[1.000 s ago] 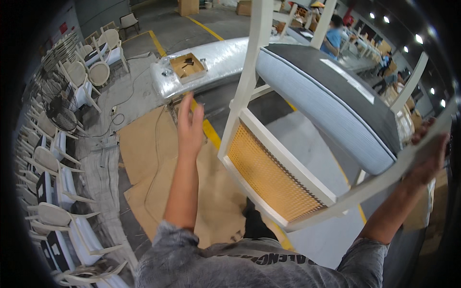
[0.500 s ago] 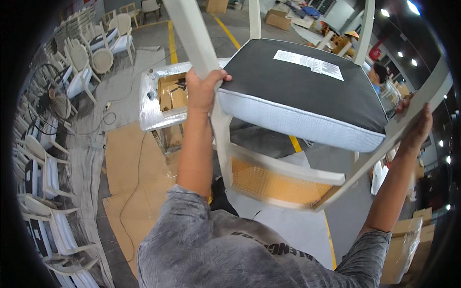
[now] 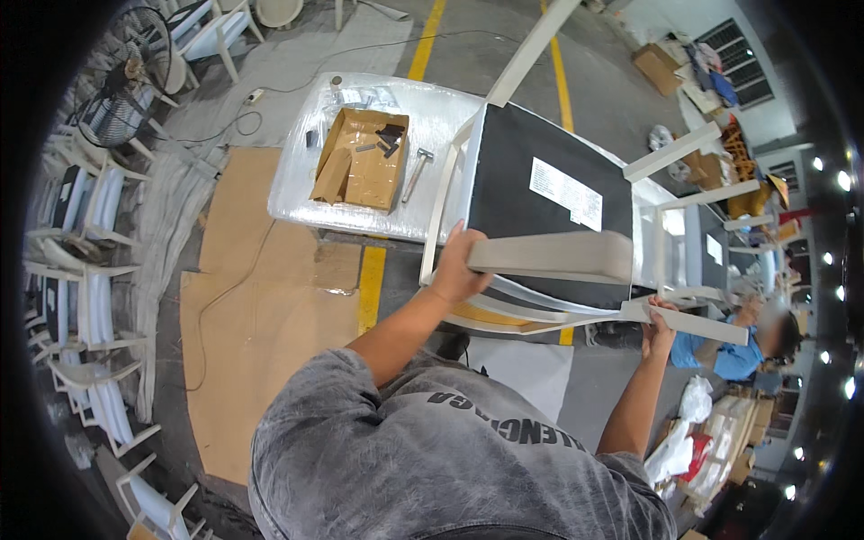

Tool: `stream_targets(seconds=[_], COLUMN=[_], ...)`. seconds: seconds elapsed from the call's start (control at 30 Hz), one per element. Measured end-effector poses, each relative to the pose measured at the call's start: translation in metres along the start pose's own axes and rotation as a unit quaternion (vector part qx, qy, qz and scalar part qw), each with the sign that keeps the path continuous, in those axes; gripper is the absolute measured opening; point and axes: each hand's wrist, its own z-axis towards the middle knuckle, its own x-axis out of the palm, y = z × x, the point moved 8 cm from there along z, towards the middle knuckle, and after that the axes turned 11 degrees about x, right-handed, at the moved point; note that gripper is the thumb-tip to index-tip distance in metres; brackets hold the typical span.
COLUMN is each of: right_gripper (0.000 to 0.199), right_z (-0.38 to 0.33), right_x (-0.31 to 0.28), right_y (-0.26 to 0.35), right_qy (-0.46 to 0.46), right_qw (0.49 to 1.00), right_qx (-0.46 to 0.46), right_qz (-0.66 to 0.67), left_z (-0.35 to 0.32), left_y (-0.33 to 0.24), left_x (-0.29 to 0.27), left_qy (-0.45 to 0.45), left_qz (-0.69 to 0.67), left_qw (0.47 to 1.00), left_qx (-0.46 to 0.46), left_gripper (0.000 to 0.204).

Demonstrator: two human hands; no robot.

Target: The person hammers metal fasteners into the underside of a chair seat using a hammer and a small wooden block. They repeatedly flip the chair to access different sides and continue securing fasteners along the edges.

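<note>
An upside-down chair (image 3: 499,171) with a pale wooden frame, black seat underside and white label is on the plastic-wrapped table (image 3: 292,184). Its legs point upward, and its woven back panel hangs over the near edge. My left hand (image 3: 461,267) is wrapped round the near left leg, low by the seat. My right hand (image 3: 660,328) grips the near right leg, its fingers partly hidden by the wood. Left of the chair, a hammer (image 3: 417,176) lies beside an open cardboard box (image 3: 360,191) holding small dark pieces.
A second overturned chair (image 3: 714,238) stands to the right, near a person in a blue shirt (image 3: 733,358). On the left are a black fan (image 3: 121,81) and several white chairs (image 3: 108,220). Flat cardboard (image 3: 261,315) and a cable cover the floor beside me.
The chair was held up in the air before me; now it has come down onto the table, still upside down. Both hands have lowered with it, and my view has turned.
</note>
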Motion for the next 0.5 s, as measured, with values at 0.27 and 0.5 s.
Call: stream_targets(seconds=[0.27,0.5], right_gripper=[0.041,0.042], right_z=[0.088,0.134], right_x=[0.027,0.051], right_y=[-0.027,-0.039], right_qy=[0.091,0.068], right_qw=[0.994,0.995], right_qx=[-0.055,-0.070], right_qz=[-0.004,-0.031], left_z=[0.004,0.026], left_y=[0.053,0.064], left_x=[0.007,0.007], left_qy=[0.012,0.020], left_qz=[0.082,0.128], left_qw=[0.995,0.989], left_qx=[-0.054,-0.069], left_gripper=[0.044,0.041])
